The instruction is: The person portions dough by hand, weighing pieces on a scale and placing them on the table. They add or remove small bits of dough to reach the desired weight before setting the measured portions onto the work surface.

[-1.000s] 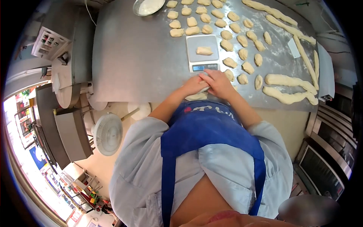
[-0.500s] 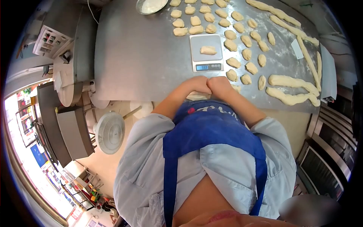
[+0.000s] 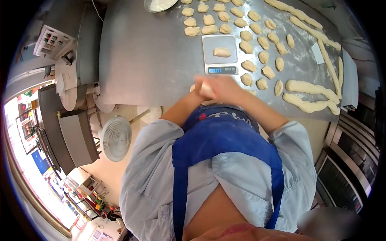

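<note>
My left hand [image 3: 198, 91] and my right hand [image 3: 225, 87] meet at the near edge of the metal table. A pale piece of dough [image 3: 208, 90] shows between them, with my left fingers closed around it. My right hand lies against the dough, but its fingers are smeared by motion. Just beyond my hands stands a digital kitchen scale [image 3: 220, 70] with a lit display. One dough piece [image 3: 222, 52] rests on its plate. More pale dough [image 3: 210, 103] shows partly under my hands, in front of the blue apron [image 3: 225, 138].
Several dough pieces [image 3: 246, 47] lie in rows behind and right of the scale. Long dough ropes [image 3: 309, 105] lie at the table's right side, near a white card [image 3: 317, 53]. A bowl of white powder [image 3: 161, 5] stands at the back. A fan [image 3: 116, 138] stands left.
My hands were pressed together as fists; now they have shifted slightly left, and the right one is moving over the left. Dough now shows between them. The scale's dough piece stays put.
</note>
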A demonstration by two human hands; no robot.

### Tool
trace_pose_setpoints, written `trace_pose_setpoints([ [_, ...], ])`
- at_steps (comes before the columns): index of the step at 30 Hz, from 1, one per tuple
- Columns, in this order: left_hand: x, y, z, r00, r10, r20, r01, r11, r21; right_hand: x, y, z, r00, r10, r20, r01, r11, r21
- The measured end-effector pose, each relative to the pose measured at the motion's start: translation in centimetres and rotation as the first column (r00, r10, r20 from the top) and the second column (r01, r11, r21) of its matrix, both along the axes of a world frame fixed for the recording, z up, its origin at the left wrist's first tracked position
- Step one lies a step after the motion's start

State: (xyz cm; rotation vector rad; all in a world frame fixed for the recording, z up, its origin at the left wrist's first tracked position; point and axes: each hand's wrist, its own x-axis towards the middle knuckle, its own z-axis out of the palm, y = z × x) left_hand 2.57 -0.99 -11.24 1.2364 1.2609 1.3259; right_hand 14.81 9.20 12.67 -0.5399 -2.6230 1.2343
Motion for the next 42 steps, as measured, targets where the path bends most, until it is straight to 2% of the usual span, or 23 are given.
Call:
trace_pose_setpoints([
  [1, 0.4, 0.7, 3.3, 1.0, 0.003, 0.0, -0.003, 1.0, 0.0, -1.3, 1.7, -0.2, 0.99, -0.12, 0.068, 0.114, 0.989, 0.091],
  [2, 0.9, 2.1, 10.1, 0.86, -0.209, -0.465, 0.076, 0.955, -0.288, -2.4, 4.2, -1.4, 0.969, -0.247, 0.031, 0.241, 0.963, 0.121],
  [3, 1.1, 2.8, 14.0, 0.49, -0.479, -0.728, -0.011, 0.832, -0.555, -3.2, 6.9, -2.8, 0.931, -0.366, -0.012, 0.364, 0.92, 0.145],
  [4, 0.7, 2.2, 13.7, 0.489, -0.476, -0.731, -0.018, 0.832, -0.554, -3.5, 8.9, -4.7, 0.932, -0.361, -0.016, 0.36, 0.922, 0.143],
  [6, -0.2, 0.9, 12.3, 0.578, -0.133, -0.805, -0.12, 0.962, -0.246, -3.3, 11.3, -8.7, 0.95, -0.312, -0.028, 0.275, 0.789, 0.549],
  [7, -0.6, 0.3, 11.9, 0.576, -0.134, -0.806, -0.118, 0.963, -0.244, -2.9, 10.7, -9.5, 0.949, -0.315, -0.031, 0.279, 0.787, 0.55],
  [9, -1.4, -0.3, 11.3, 0.589, -0.15, -0.794, -0.094, 0.963, -0.252, -2.1, 8.9, -10.0, 0.977, -0.044, -0.209, 0.182, 0.685, 0.705],
  [11, -1.9, -0.3, 10.6, 0.691, -0.168, -0.703, -0.123, 0.931, -0.344, -0.7, 5.4, -9.1, 0.972, 0.1, 0.211, -0.164, 0.935, 0.314],
  [13, -2.7, -0.3, 9.9, 0.782, -0.184, -0.596, -0.124, 0.891, -0.437, 1.4, 2.4, -10.5, 0.995, 0.103, -0.008, -0.103, 0.995, -0.004],
  [15, -3.7, -0.2, 9.3, 0.979, -0.15, -0.138, 0.057, 0.852, -0.521, 2.8, 1.4, -10.6, 0.999, 0.044, 0.014, -0.043, 0.999, -0.023],
  [18, -3.7, 0.3, 10.3, 0.881, -0.316, -0.353, 0.148, 0.892, -0.428, 3.3, 0.8, -10.4, 1.0, -0.01, 0.014, 0.011, 1.0, -0.022],
  [21, -0.9, 0.8, 12.7, 0.806, -0.28, -0.522, 0.119, 0.94, -0.321, 3.3, 0.8, -10.1, 1.0, -0.015, -0.001, 0.015, 1.0, 0.011],
  [23, 0.0, 1.1, 11.8, 0.748, -0.315, -0.585, 0.104, 0.925, -0.365, 3.2, 1.2, -9.1, 1.0, -0.017, 0.0, 0.017, 0.999, 0.029],
  [25, 0.2, 0.9, 10.5, 0.687, -0.353, -0.636, 0.088, 0.908, -0.409, 3.6, 1.2, -8.1, 0.983, -0.078, 0.164, 0.084, 0.996, -0.026],
  [26, 0.2, 0.9, 9.7, 0.582, -0.389, -0.714, 0.104, 0.906, -0.41, 3.8, 0.8, -8.0, 0.983, -0.079, 0.166, 0.085, 0.996, -0.025],
  [27, 0.2, 0.9, 9.0, 0.469, -0.415, -0.78, 0.115, 0.904, -0.412, 3.8, 0.2, -7.9, 0.979, -0.124, 0.164, 0.154, 0.971, -0.185],
  [29, 0.2, 1.5, 11.4, 0.49, -0.464, -0.738, 0.118, 0.874, -0.472, 3.5, -0.4, -7.8, 0.961, -0.21, 0.178, 0.273, 0.809, -0.521],
  [32, 0.3, 1.6, 14.1, 0.482, -0.475, -0.736, 0.111, 0.867, -0.486, 2.3, 1.6, -6.0, 0.934, -0.333, 0.13, 0.344, 0.738, -0.58],
  [34, 0.5, 1.2, 13.7, 0.46, -0.43, -0.777, 0.098, 0.894, -0.437, 2.1, 5.2, -7.4, 0.799, -0.599, 0.053, 0.585, 0.755, -0.295],
  [36, 0.2, 0.1, 11.7, 0.509, -0.322, -0.798, 0.003, 0.928, -0.372, 2.7, 8.3, -10.0, 0.752, -0.659, -0.003, 0.656, 0.75, -0.088],
  [38, -0.1, -0.7, 12.0, 0.485, -0.318, -0.815, 0.004, 0.932, -0.362, 2.0, 8.9, -11.7, 0.792, -0.61, -0.032, 0.61, 0.792, 0.004],
  [40, -0.3, -1.2, 11.5, 0.464, -0.322, -0.825, 0.018, 0.935, -0.354, 1.2, 8.9, -13.2, 0.878, -0.477, -0.044, 0.469, 0.837, 0.283],
  [42, -0.6, -1.5, 10.1, 0.575, -0.243, -0.782, 0.017, 0.958, -0.285, 1.0, 8.3, -13.8, 0.84, -0.53, -0.119, 0.538, 0.784, 0.309],
])
